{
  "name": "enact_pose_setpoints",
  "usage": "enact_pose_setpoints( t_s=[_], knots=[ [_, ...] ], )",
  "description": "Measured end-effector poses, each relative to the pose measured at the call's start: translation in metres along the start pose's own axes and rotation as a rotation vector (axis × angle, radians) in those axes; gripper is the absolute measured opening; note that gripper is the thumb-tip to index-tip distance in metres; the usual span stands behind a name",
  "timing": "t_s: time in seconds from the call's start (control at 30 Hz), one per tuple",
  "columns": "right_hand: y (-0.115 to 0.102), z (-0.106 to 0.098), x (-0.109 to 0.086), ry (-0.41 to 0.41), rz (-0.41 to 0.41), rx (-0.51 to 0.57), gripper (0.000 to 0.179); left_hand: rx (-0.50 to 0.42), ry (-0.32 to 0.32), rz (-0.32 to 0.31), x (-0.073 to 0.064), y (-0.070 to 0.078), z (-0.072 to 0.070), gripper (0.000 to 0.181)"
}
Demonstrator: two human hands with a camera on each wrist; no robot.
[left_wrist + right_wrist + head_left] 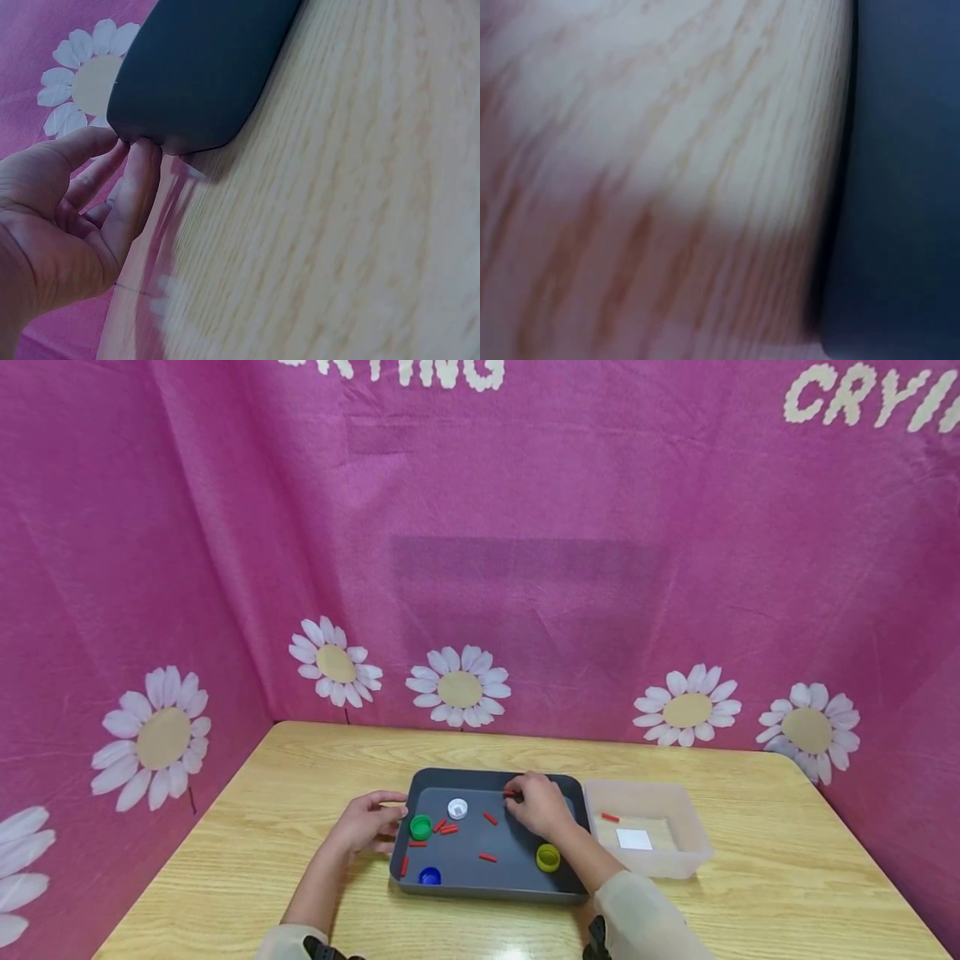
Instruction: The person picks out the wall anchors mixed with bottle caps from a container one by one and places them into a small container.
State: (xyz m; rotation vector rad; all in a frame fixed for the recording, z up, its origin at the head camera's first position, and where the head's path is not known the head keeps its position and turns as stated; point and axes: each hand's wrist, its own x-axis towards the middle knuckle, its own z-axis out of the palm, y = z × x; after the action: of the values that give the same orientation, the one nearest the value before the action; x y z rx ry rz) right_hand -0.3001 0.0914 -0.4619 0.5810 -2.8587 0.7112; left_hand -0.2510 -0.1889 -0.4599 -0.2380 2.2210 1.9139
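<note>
A dark grey tray (525, 891) lies on the wooden table. My left hand (366, 823) holds its left end, fingertips right at the rim; the left wrist view shows the thumb and fingers (141, 172) gathered at the tray's edge. Over the tray's far right part, my right hand (538, 803) pinches a small red stick (510, 793) between its fingertips. Several other red sticks (488, 857) lie scattered in the tray. Four-sided around them stand a green cap (421, 827), a white cap (457, 809), a blue cap (430, 876) and a yellow cap (548, 857).
Right of the tray stands a clear plastic box (686, 860) with one red stick (610, 817) and a white square (633, 839) in it. A pink flowered cloth (525, 610) hangs behind and beside the wooden table (787, 877).
</note>
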Motion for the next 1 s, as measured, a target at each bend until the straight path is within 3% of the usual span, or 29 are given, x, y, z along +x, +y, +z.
enact_pose_setpoints(
  t_s=[0.57, 1.0],
  knots=[
    [0.0021, 0.0033, -0.0025, 0.035, 0.012, -0.063, 0.018, 0.012, 0.000, 0.000, -0.0005, 0.0009, -0.0002, 0.037],
    [0.0062, 0.0030, -0.0038, 0.061, 0.062, -0.042, 0.016, 0.003, 0.003, -0.008, 0.0022, 0.0008, -0.0009, 0.034]
  ],
)
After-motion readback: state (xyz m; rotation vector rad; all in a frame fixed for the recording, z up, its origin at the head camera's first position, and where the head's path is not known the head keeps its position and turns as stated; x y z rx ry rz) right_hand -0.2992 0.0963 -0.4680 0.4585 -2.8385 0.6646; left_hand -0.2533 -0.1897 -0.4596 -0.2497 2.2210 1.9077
